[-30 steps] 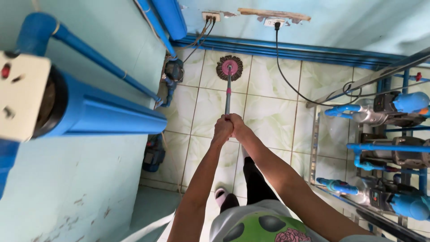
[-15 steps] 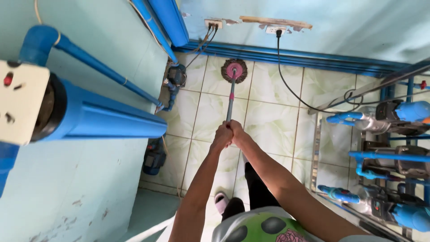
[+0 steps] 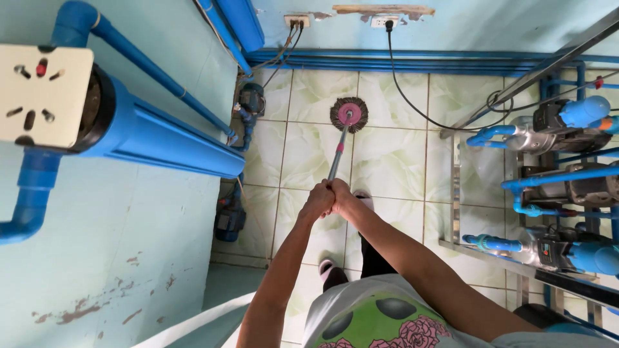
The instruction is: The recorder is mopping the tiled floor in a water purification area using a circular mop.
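Nearest, the left hand (image 3: 318, 201) and right hand (image 3: 340, 197) are closed together around the top of the grey metal mop handle (image 3: 336, 158). Beyond, the round brown-fringed mop head with its pink hub (image 3: 349, 115) lies flat on the pale green tiled floor (image 3: 393, 161), near the far wall's blue pipes (image 3: 412, 61). Even downward pressure would be best kept, and the black cable (image 3: 403, 90) avoided.

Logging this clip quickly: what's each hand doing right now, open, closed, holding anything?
Left hand: closed around the top of the mop handle.
Right hand: closed on the same mop handle, pressed against the left hand.
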